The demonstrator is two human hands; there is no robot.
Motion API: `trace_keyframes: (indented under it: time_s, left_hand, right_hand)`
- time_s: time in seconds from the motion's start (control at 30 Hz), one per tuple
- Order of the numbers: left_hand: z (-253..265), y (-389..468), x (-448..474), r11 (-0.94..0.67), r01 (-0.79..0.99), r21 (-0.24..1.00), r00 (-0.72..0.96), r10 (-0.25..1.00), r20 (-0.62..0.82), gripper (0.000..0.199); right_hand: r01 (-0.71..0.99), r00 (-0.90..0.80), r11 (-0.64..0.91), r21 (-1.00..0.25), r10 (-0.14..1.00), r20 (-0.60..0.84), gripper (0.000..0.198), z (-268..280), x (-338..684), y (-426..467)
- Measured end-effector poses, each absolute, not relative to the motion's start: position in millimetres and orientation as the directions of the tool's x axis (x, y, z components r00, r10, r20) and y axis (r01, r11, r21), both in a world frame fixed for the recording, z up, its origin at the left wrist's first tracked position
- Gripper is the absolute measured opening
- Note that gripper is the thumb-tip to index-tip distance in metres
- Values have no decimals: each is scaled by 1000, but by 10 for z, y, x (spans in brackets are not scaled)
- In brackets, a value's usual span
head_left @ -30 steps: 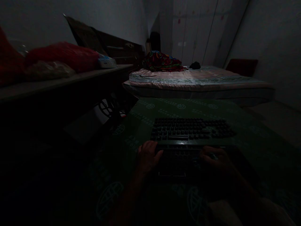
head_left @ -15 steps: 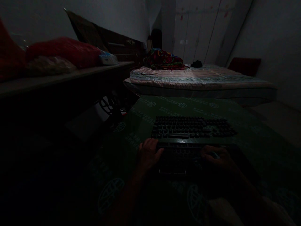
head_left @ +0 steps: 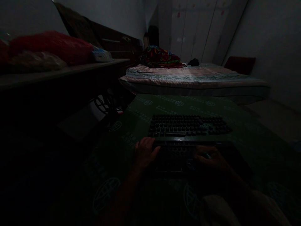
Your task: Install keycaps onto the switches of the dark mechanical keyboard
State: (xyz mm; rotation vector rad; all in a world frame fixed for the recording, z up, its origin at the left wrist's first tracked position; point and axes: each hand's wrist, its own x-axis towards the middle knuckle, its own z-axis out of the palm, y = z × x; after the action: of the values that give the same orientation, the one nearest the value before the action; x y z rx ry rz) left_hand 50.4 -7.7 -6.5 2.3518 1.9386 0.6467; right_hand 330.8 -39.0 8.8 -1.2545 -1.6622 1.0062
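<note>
A dark keyboard [head_left: 172, 156] without most of its keycaps, as far as the dim light shows, lies on a green table covering. At its left end my left hand [head_left: 145, 153] grips the edge, the thumb resting over the top. My right hand [head_left: 209, 158] is closed in a fist-like grip above the keyboard's right half. A small tool with a pale, shiny end [head_left: 207, 155] pokes out between its fingers; its kind is too dark to make out. Just beyond the keyboard, black keycaps [head_left: 174, 124] lie in rows, set out in keyboard order.
The green table covering [head_left: 134, 124] has pale globe prints. Behind it stands a bed [head_left: 199, 75] with a bundled red patterned blanket [head_left: 160, 57]. On the left, a shelf [head_left: 82, 67] carries a red plastic bag [head_left: 51, 47] and a small box [head_left: 102, 55].
The whole view has shifted a little to the left. My right hand has slid slightly left over the keyboard, while my left hand keeps its place on the edge.
</note>
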Motion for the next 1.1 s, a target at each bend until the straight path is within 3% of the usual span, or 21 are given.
trace_keyframes:
  time_s: [0.6, 0.87, 1.1]
  left_hand:
    - [-56, -27, 494, -253, 932, 258, 162, 931, 327, 29]
    - [-35, -12, 522, -232, 939, 255, 151, 941, 302, 31]
    - [-64, -2, 508, -229, 943, 242, 152, 942, 298, 34]
  right_hand:
    - [277, -144, 128, -952, 985, 91, 13, 61, 3331, -384]
    - [270, -261, 181, -946, 959, 109, 14, 98, 3266, -416]
    - [249, -226, 165, -954, 968, 108, 19, 152, 3302, -418]
